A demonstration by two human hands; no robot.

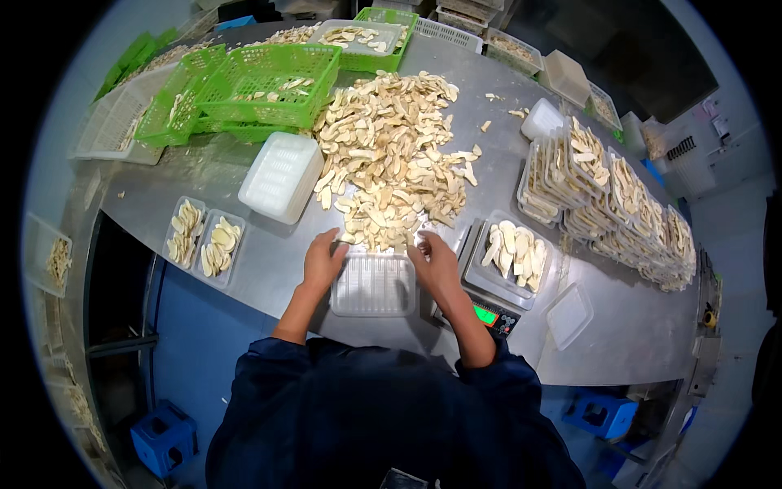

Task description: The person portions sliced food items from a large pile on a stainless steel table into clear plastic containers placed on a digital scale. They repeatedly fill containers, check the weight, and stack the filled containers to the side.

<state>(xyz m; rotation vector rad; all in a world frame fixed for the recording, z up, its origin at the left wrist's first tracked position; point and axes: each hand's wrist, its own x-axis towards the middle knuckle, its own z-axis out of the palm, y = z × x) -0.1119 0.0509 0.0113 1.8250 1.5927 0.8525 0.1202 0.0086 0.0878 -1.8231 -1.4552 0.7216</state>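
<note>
A heap of dried mushroom slices (391, 159) lies on the steel table before me. At its near edge, my left hand (324, 260) is at the left side, fingers apart and holding nothing. My right hand (436, 263) is opposite, fingers slightly curled, with its thumb by the closest slices; no slice shows in its grip. Between my wrists sits a clear plastic tray (372, 287) with a ribbed bottom and no slices in it. To the right, a digital scale (489, 312) with a lit green display carries a tray of mushroom slices (516, 253).
Two filled trays (204, 241) and a stack of upturned trays (282, 177) stand at left. Green baskets (269, 85) sit behind them. Stacked filled trays (617, 208) occupy the right side, near a loose clear tray or lid (569, 316). Blue stools (164, 437) are on the floor.
</note>
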